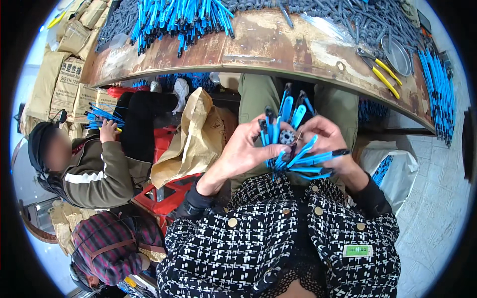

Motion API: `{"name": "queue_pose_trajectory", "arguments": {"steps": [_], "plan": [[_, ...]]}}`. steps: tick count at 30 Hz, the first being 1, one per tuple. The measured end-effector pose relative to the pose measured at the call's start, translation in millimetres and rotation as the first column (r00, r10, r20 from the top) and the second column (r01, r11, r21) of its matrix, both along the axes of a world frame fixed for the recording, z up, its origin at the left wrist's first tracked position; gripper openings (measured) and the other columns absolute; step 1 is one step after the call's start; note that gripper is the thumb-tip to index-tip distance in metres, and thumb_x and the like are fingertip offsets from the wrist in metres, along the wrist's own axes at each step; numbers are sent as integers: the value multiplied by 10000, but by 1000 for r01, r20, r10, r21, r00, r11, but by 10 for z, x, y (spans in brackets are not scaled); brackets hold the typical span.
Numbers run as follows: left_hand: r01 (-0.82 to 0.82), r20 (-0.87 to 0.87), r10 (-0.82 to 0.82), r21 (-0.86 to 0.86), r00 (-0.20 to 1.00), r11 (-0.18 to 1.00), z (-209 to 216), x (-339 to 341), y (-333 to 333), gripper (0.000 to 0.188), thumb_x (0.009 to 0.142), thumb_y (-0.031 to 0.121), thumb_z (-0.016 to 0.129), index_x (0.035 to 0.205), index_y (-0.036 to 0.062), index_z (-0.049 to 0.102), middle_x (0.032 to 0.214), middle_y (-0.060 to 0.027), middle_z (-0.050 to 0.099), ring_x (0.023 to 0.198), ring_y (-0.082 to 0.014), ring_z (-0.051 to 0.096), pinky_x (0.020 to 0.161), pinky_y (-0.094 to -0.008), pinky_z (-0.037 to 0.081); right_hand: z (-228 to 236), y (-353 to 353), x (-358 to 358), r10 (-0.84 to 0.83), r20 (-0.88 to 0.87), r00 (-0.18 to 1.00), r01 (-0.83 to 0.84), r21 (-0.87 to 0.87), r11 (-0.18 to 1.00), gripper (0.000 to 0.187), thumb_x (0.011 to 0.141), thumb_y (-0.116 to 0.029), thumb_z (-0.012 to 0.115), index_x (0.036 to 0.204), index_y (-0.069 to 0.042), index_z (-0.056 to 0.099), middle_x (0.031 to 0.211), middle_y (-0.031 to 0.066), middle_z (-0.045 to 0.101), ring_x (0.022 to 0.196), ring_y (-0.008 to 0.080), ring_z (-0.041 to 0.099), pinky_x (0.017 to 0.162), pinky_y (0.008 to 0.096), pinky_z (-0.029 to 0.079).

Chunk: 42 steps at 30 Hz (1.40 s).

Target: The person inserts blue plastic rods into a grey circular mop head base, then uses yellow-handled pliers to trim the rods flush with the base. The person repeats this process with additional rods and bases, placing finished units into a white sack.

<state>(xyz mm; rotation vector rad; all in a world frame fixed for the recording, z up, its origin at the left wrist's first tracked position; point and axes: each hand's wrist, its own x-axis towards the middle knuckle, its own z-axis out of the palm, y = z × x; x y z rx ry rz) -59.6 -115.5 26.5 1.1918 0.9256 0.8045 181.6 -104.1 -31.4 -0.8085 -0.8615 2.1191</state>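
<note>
- Stacked brown paper sacks (54, 84): piled beyond the far left end of the worktop (278, 47), on the floor side.
- Co-worker in an olive jacket (94, 174): seated low at my left, one hand (107, 133) closed on a fan of blue pieces; a second person in a plaid top (112, 246) sits below that one.
- Open brown paper bag (191, 139): stands under the worktop's near edge, just left of my knees.
- Heap of blue pen-like pieces (184, 20): along the worktop's far left edge, next to a mass of grey parts (117, 25).
- My left hand (243, 149): clenched round the bundle of blue pieces (293, 144), fingers wrapped on its left side, held over my lap below the near edge.
- Small dark round part (286, 136): sits at the middle of the bundle, between my two hands.
- My right hand (325, 141): grasping the bundle's right side, thumb and fingertips pinching near the round part; several pieces splay out rightward under it.
- Risk, as I judge it: the splayed pieces are loosely held, so a slackened grip could spill them to the floor; the round part could drop with them.
- Yellow-handled pliers (382, 72): on the worktop's right end, beside a round metal dish (397, 54).
- Row of blue pieces (439, 94): along the right edge.
</note>
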Motion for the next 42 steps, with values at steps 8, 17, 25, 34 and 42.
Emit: {"name": "queue_pose_trajectory", "arguments": {"steps": [8,17,25,34,42], "plan": [[-88,-64,95,107,993,990,-251,36,-137,280,771,21,827,1025,-31,724,1007,-70,704,929,-139,671,831,-283,544,-153,-328,-105,-11,219,976,-8,85,996,147,855,-48,775,967,23,712,932,42,705,853,85,650,769,237,524],[-118,-223,175,248,959,962,-337,52,-149,264,786,136,817,987,-5,722,980,-66,685,878,-154,663,791,-299,538,-156,-404,-204,-127,470,874,-1,262,965,226,882,-6,607,1085,15,705,969,32,704,844,70,601,733,237,497],[-87,32,88,-9,996,996,-247,190,56,194,892,109,708,1044,14,634,951,-17,674,899,-91,627,818,-275,515,-163,-218,-209,-226,469,854,7,424,906,222,955,-107,662,1135,17,698,840,30,701,786,36,557,661,265,515],[-97,153,93,21,984,995,-154,154,21,254,862,61,702,1083,27,583,984,-32,638,911,-101,610,829,-274,500,380,395,598,-792,289,538,-534,843,-55,86,777,-97,697,862,-93,701,828,55,688,730,259,657,620,382,540],[-198,130,185,97,974,975,-127,190,68,237,887,31,715,1093,24,600,995,-28,634,833,-72,609,762,-245,510,224,1192,1561,-913,397,-97,-665,656,356,480,797,-295,770,1146,-9,605,1126,143,593,1051,332,552,906,430,452]]}}
